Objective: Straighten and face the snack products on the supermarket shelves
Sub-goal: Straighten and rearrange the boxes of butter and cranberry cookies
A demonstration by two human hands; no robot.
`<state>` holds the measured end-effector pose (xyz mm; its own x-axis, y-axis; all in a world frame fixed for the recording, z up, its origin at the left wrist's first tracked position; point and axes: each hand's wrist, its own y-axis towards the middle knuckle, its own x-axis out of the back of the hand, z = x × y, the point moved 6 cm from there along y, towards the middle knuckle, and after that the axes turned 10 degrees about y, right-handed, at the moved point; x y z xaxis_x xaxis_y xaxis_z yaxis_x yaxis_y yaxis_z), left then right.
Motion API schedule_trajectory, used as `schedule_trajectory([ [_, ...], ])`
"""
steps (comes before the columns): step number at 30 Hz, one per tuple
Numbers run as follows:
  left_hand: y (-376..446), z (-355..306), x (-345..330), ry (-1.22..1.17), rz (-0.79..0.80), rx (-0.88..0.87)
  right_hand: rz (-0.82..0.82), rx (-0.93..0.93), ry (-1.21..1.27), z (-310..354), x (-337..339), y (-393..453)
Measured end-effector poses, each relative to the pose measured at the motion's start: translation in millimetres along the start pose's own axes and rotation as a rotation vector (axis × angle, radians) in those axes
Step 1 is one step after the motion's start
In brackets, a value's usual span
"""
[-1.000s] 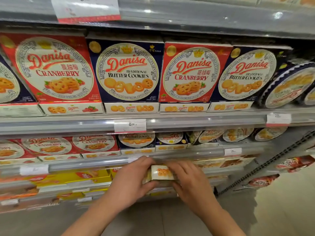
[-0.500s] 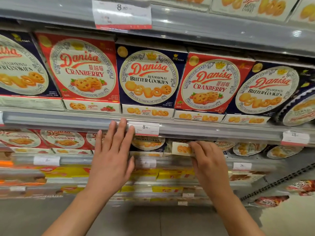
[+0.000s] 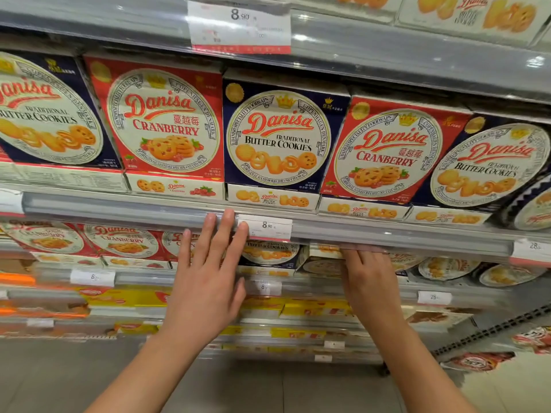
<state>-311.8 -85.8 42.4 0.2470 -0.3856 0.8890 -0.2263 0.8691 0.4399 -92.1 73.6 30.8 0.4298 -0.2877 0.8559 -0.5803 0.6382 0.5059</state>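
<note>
Standing upright above the grey shelf rail (image 3: 149,205): navy square Butter Cookies carton (image 3: 280,138), flanked by red Cranberry cartons (image 3: 164,120), faces forward. Below the rail, more red and navy cartons (image 3: 119,242), partly blurred. Left hand (image 3: 205,278) flat, grip wide, fingertips touching the rail beside the white 8.90 price tag (image 3: 268,228). Right hand (image 3: 369,275) reaching under the rail, fingers hidden; grip cannot be told.

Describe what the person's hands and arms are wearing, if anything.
Both are bare. The left hand and right hand show no gloves, rings or watch, and both forearms are uncovered down to the frame's bottom edge, with no sleeve in view. The right fingertips are hidden behind the shelf rail.
</note>
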Motion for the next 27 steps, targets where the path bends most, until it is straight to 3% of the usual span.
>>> schedule_trajectory([
  [9, -0.2, -1.8, -4.5, 0.016, 0.004, 0.001, 0.276, -0.1, -0.201, -3.5, -23.4, 32.0],
  [15, 0.0, -1.8, -7.2, 0.023, 0.018, -0.001, 0.256, 0.067, -0.216, -3.8, -26.2, 42.9],
  [24, 0.2, -1.6, -8.4, 0.031, 0.019, 0.001, 0.187, 0.161, -0.298, -5.5, -28.9, 40.2],
  [27, 0.0, -2.0, -9.8, 0.032, 0.017, -0.005, 0.116, 0.149, -0.219, -0.6, -19.6, 37.2],
])
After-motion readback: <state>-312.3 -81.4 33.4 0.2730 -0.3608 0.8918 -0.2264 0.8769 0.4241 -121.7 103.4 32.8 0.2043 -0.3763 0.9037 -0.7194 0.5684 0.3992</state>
